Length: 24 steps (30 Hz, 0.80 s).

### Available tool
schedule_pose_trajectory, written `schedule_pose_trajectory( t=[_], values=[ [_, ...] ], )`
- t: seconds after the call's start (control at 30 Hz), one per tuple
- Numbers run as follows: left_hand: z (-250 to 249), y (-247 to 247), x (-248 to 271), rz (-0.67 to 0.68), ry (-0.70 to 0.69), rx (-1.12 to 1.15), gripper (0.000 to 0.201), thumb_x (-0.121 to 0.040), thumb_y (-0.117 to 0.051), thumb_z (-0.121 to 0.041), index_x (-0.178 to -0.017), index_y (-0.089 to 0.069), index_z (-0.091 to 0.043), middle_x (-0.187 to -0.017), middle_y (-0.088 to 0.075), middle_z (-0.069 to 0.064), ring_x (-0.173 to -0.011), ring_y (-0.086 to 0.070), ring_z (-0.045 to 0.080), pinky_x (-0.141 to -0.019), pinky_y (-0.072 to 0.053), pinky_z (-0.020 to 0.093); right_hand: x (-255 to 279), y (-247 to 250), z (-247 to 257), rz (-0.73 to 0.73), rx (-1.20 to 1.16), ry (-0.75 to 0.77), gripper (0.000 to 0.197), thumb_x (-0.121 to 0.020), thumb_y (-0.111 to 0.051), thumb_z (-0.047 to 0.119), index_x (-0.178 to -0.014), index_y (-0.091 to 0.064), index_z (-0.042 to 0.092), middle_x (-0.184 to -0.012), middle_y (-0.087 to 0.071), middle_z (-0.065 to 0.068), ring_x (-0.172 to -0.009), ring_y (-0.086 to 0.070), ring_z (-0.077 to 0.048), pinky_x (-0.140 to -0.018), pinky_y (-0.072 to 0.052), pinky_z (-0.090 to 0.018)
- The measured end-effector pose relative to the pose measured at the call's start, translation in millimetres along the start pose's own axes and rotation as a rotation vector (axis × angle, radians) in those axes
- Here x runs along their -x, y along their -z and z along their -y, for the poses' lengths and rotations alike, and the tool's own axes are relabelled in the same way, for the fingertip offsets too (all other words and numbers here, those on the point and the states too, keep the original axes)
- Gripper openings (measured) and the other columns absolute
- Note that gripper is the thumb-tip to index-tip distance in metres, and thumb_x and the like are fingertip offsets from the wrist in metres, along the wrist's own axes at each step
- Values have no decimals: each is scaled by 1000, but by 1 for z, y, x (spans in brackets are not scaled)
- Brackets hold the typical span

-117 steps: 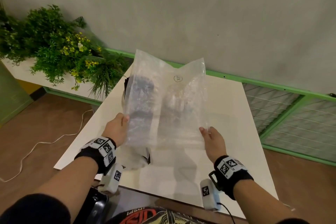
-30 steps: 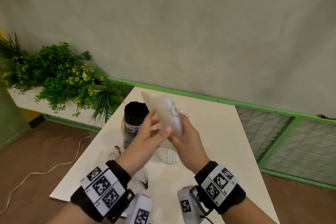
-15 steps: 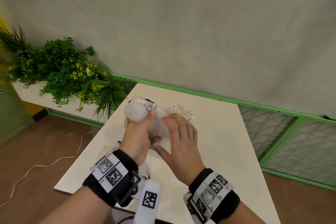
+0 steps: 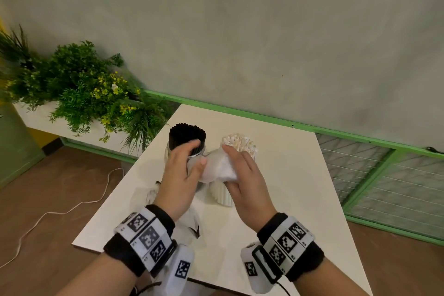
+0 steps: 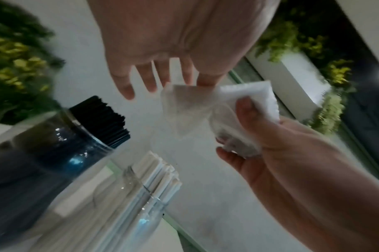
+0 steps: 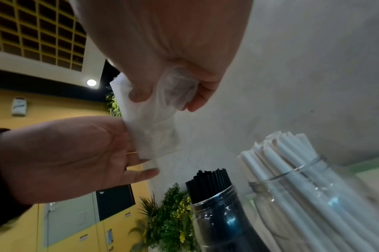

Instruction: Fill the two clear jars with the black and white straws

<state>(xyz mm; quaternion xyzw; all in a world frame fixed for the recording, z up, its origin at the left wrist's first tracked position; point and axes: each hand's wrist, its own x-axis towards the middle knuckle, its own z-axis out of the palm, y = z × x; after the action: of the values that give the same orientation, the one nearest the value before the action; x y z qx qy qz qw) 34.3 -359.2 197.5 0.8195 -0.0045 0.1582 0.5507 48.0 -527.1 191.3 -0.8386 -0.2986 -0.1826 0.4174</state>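
Note:
Two clear jars stand side by side on the white table (image 4: 288, 187). The left jar (image 4: 173, 151) is packed with black straws (image 4: 187, 136), the right jar (image 6: 313, 196) with white straws (image 4: 240, 143). Just in front of and above them, my right hand (image 4: 242, 173) grips a crumpled clear plastic bag (image 4: 217, 169), fingers curled round it in the right wrist view (image 6: 175, 88). My left hand (image 4: 185, 170) is beside it with straight fingers (image 5: 145, 80), touching the bag's loose end (image 5: 184, 105). The jars' lower parts are hidden behind my hands.
Another crumpled clear bag (image 4: 189, 223) lies on the table near its front left edge. Green plants (image 4: 84, 94) fill a planter to the left. A green-framed wire mesh fence (image 4: 384, 175) runs along the right. A white cable (image 4: 60, 211) lies on the floor.
The bag, held spread flat between both hands earlier, is now balled up in my right hand. My left fingers have straightened off it, and both jars' straw tops show again.

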Motion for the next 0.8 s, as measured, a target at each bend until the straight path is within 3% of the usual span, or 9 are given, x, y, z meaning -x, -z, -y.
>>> schedule_pose_trajectory(
  t=[0.03,0.13,0.2,0.27,0.37,0.47,0.6,0.7,0.8],
  values=[
    [-4,-1,3,85,19,63,47,-90,-45,-55,-132,-47,-33,-132,-50,-11,-121,-46,1,-106,-40,37,-2,-4,1,-24,-31,-30,60,-88,-51,15,-142,-32,33,-120,-45,3,-111,-46,-14,-96,-38,-20],
    [-17,-6,12,371,229,483,69,-77,-46,-74,-134,-48,-34,-133,-57,-10,-126,-50,6,-111,-35,39,-5,-15,4,-47,-104,-107,60,-93,-46,24,-147,-21,25,-137,-32,2,-130,-32,-8,-109,-23,-14],
    [-24,-5,15,457,307,651,80,-72,-59,-69,-139,-40,-30,-132,-58,-6,-123,-53,9,-110,-36,37,-2,-22,7,-2,-132,-122,66,-93,-39,38,-150,-13,20,-153,-18,4,-143,-13,-4,-115,-11,-15],
    [-25,-5,15,438,405,749,90,-67,-75,-49,-143,-29,-34,-129,-60,-4,-117,-59,12,-107,-39,37,4,-31,8,44,-149,-132,75,-93,-40,48,-151,1,25,-157,-3,14,-145,1,1,-115,-2,-13],
    [-21,-4,14,415,449,764,89,-66,-75,-23,-142,-30,-36,-128,-61,-4,-115,-60,13,-105,-42,36,11,-44,5,63,-85,-92,84,-92,-37,62,-147,19,33,-158,10,15,-147,8,-5,-117,0,-19],
    [-9,-1,14,440,461,753,78,-72,-74,-21,-141,-37,-32,-128,-61,-4,-118,-58,15,-101,-45,37,12,-55,-1,79,-42,-43,91,-91,-51,44,-150,14,23,-161,8,2,-149,5,-18,-120,-7,-43],
    [5,12,11,479,512,853,69,-76,-75,-24,-135,-45,-39,-132,-59,-4,-122,-56,21,-101,-43,45,15,-71,-8,253,81,1,87,-93,-46,46,-149,-6,-6,-159,14,-14,-148,11,-29,-119,-6,-52],
    [17,19,9,381,514,826,58,-80,-68,-11,-130,-52,-34,-127,-62,-6,-116,-60,15,-96,-49,35,19,-75,-14,385,169,37,90,-94,-43,50,-151,10,4,-160,16,-8,-147,15,-25,-118,1,-54],
    [32,29,12,250,499,735,51,-77,-72,-11,-121,-58,-33,-122,-64,-2,-106,-63,17,-69,-53,23,26,-73,-16,411,216,54,88,-94,-44,53,-153,9,16,-161,10,-2,-148,11,-23,-118,1,-50]
  ],
)
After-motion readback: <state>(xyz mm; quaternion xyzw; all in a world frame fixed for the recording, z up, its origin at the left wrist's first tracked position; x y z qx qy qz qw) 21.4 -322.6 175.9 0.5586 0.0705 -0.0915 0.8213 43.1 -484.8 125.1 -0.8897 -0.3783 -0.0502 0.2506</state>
